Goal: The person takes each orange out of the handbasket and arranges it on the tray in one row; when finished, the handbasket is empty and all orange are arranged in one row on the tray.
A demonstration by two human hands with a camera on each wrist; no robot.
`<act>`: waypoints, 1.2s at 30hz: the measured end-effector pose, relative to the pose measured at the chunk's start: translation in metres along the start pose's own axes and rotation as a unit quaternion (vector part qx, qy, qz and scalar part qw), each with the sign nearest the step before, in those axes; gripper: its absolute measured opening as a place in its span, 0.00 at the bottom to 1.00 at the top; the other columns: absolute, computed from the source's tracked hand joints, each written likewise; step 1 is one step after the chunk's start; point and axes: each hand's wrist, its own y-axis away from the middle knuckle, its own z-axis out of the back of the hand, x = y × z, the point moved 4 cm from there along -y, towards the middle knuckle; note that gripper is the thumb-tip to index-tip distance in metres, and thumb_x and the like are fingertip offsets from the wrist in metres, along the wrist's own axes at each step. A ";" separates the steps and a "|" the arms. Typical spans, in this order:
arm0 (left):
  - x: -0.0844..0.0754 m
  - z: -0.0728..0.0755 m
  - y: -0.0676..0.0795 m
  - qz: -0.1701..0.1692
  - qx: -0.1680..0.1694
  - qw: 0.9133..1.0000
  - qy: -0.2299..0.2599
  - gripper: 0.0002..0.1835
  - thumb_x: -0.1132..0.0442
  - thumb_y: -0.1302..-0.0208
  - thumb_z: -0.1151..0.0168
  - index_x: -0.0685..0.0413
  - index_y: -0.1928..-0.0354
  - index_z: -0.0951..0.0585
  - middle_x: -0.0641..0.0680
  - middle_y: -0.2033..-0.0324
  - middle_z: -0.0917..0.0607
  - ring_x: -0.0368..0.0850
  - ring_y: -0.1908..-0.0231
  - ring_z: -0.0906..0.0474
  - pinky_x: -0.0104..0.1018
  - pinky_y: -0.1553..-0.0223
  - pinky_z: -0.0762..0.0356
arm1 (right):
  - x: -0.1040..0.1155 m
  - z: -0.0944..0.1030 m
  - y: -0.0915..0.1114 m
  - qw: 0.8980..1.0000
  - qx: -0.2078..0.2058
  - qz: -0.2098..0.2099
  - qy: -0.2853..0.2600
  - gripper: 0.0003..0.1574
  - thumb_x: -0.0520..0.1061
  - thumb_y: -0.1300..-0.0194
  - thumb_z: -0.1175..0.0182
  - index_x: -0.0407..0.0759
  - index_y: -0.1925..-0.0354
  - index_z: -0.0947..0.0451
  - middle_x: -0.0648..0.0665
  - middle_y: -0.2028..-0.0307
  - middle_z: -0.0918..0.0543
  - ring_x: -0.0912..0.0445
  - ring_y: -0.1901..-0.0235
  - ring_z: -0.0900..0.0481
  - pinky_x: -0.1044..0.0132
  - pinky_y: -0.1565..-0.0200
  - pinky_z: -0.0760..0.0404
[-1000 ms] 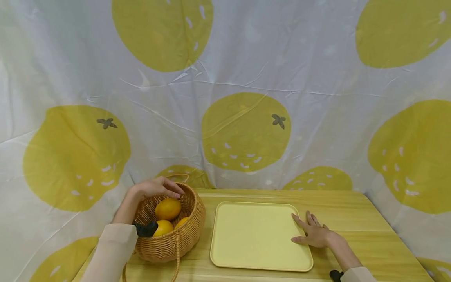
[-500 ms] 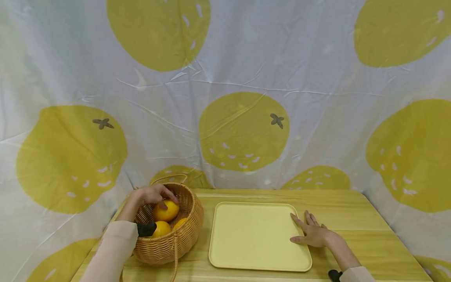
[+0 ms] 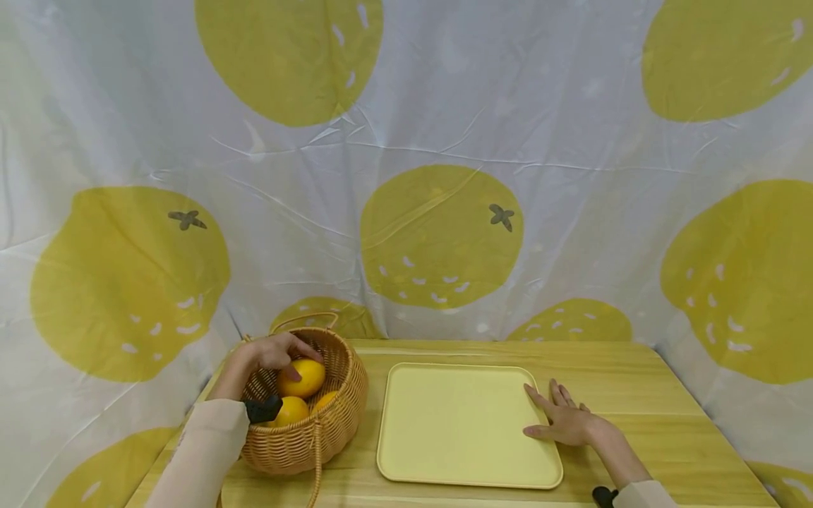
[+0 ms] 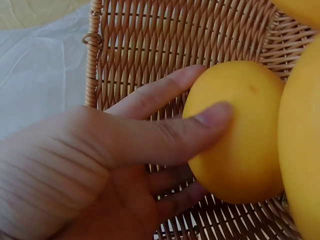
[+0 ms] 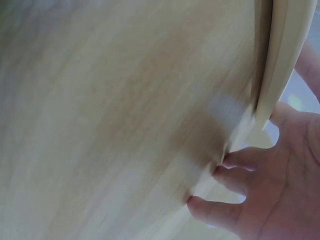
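Note:
In the head view a wicker basket (image 3: 346, 420) stands on the left, with several smooth yellow-orange oval fruits inside. My left hand (image 3: 274, 351) reaches over its far left side and grips the topmost fruit (image 3: 309, 379). The left wrist view has the thumb pressed on this fruit (image 4: 250, 150) and fingers round its far side; it sits among the others. To the right lies a flat pale-yellow tray (image 3: 470, 423). My right hand (image 3: 568, 425) rests with spread fingers at its right edge, thumb and a finger on the rim, other fingers on the table.
The wooden table (image 3: 667, 430) reaches back to a white curtain (image 3: 571, 233) printed with large yellow fruits. One basket handle (image 3: 317, 466) hangs down at the front; another handle (image 3: 305, 319) stands at the back. Another fruit (image 4: 305, 135) crowds the gripped one.
My left hand has lowered from above the basket opening onto the top fruit and closed its thumb and fingers round it. The right hand and tray stay in place.

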 end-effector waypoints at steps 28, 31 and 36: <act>-0.005 0.000 0.003 -0.066 0.008 0.997 0.030 0.25 0.62 0.35 0.28 0.62 0.37 0.17 0.66 0.35 0.20 0.71 0.32 0.31 0.47 0.39 0.21 | -0.007 -0.003 -0.003 1.000 -0.001 0.015 -0.008 0.61 0.70 0.29 0.42 0.41 0.18 0.57 0.11 0.26 0.70 0.16 0.26 0.70 0.11 0.39 0.63; -0.017 0.006 0.003 -0.059 -0.007 0.998 0.025 0.25 0.61 0.35 0.27 0.59 0.37 0.17 0.68 0.33 0.22 0.60 0.47 0.19 0.43 0.49 0.17 | -0.010 -0.005 -0.004 1.000 0.009 0.016 -0.015 0.60 0.72 0.29 0.43 0.46 0.17 0.57 0.11 0.26 0.71 0.16 0.26 0.71 0.11 0.40 0.64; -0.036 0.020 0.010 -0.045 -0.023 0.998 0.039 0.25 0.60 0.36 0.27 0.55 0.36 0.17 0.67 0.33 0.22 0.36 0.75 0.34 0.29 0.72 0.26 | -0.007 -0.003 -0.003 1.000 0.007 0.012 -0.016 0.61 0.71 0.30 0.42 0.43 0.17 0.56 0.12 0.26 0.70 0.16 0.26 0.70 0.11 0.39 0.62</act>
